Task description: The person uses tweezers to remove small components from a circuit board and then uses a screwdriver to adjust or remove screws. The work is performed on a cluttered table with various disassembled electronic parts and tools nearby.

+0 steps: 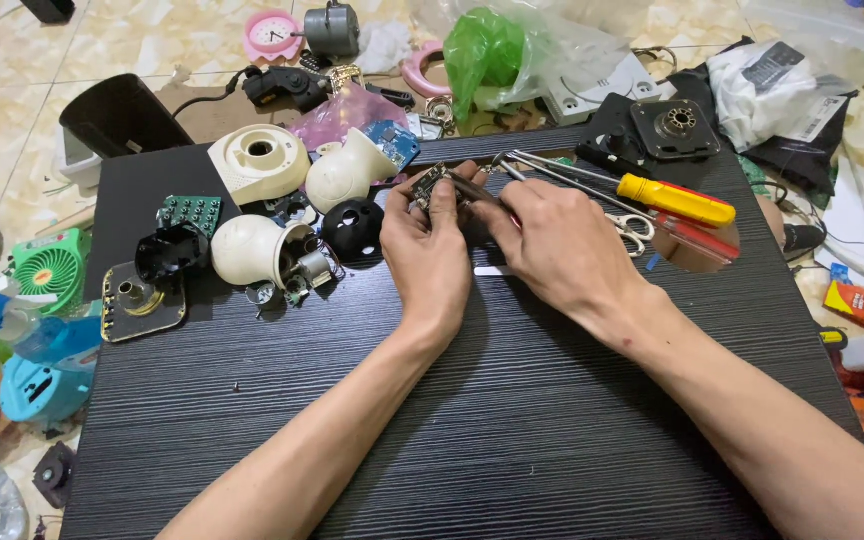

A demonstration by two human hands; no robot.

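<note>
My left hand (427,250) pinches a small circuit board (428,186) between thumb and fingers above the black wooden board (512,420). My right hand (557,245) grips a thin metal tool (482,190) whose tip rests against that circuit board. Both hands meet near the far middle of the black board. Just left of my left hand lie a black dome part (354,230) and a cream round housing (247,250) with a small motor showing.
A yellow-handled screwdriver (677,200), scissors (632,225) and tweezers lie right of my hands. Cream shells (257,160), a green LED board (190,212) and a black lens part (167,250) sit at left. Fans, bags and clutter cover the floor around.
</note>
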